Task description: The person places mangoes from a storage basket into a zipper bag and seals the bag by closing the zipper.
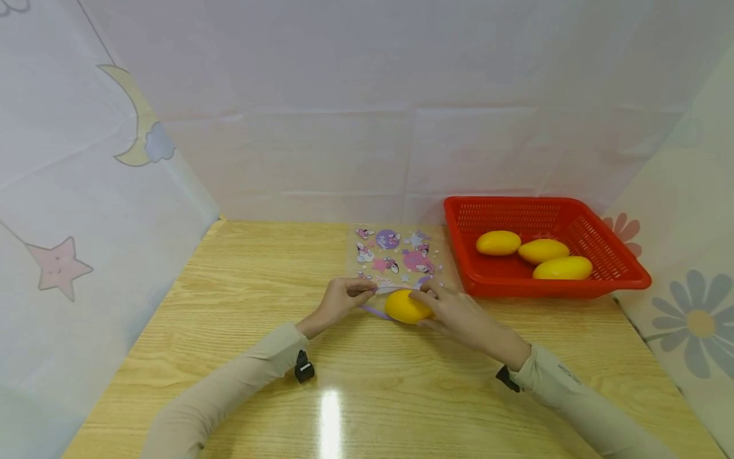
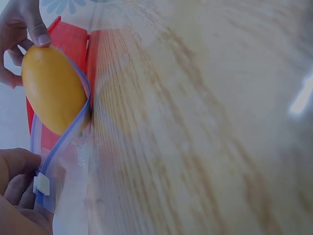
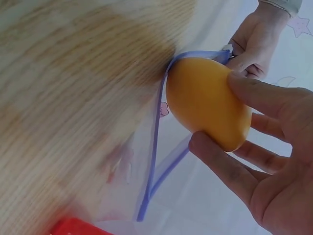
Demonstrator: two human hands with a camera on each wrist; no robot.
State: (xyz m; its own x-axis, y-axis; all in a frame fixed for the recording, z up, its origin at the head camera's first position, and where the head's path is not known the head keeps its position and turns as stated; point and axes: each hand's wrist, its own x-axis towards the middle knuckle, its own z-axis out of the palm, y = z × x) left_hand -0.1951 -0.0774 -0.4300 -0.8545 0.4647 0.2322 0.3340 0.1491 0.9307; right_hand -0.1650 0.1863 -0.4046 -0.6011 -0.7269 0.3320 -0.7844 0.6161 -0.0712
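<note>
A clear zip bag [image 1: 383, 262] with pink and purple cartoon prints lies on the table, its purple-edged mouth spread apart toward me. My left hand [image 1: 342, 298] pinches one end of that mouth, close to the white slider [image 2: 42, 184]. In my right hand [image 1: 461, 317] is a smooth yellow mango [image 1: 406, 306], gripped by thumb and fingers at one end. The right wrist view shows the mango [image 3: 208, 100] in the bag's mouth, its far end between the two purple edges [image 3: 157, 117]. How deep it sits inside cannot be told.
A red plastic basket [image 1: 467, 284] with slatted walls stands at the back right, holding three more yellow mangoes [image 1: 497, 243]. The wooden table [image 1: 258, 268] meets cloth-covered walls at the back and both sides. Black wrist cameras [image 1: 304, 368] are strapped at both sleeves.
</note>
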